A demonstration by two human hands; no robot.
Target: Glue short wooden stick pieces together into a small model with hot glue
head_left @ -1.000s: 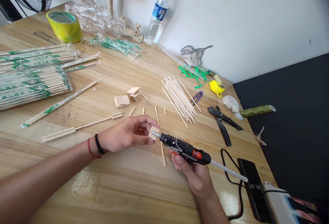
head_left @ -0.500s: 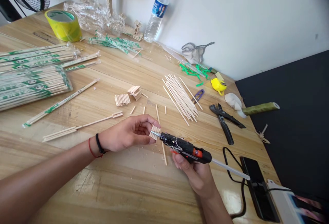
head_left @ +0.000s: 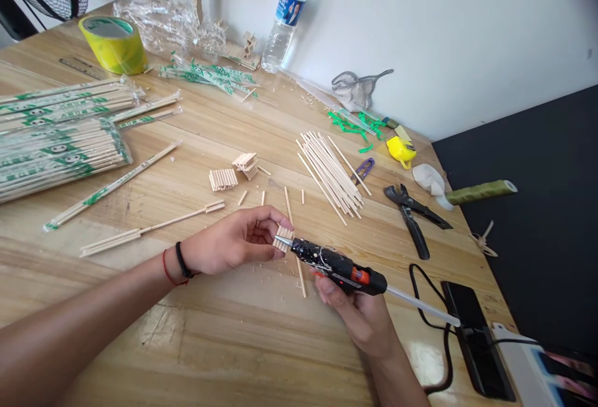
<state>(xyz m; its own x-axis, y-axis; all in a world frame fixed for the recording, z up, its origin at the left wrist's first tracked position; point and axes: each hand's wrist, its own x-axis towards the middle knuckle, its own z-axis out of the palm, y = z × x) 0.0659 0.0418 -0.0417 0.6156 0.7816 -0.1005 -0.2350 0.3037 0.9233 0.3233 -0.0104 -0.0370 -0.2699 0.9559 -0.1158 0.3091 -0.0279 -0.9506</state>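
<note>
Between the fingertips of my left hand is a small bundle of short wooden sticks set side by side. My right hand grips a black glue gun with an orange part and a clear glue stick out of its back. The metal nozzle lies on or just over the bundle; contact cannot be made out. Under the gun's front runs a long loose stick. Beyond my left hand sit two stick blocks and several short cut pieces.
A pile of chopsticks lies ahead, with black pliers right of it. Wrapped chopsticks and yellow tape are at left. A water bottle stands by the wall. A phone and a black cable lie at right.
The view has shifted slightly, so most things sit a little differently in the picture. Both hands keep their hold, with the nozzle still at the bundle.
</note>
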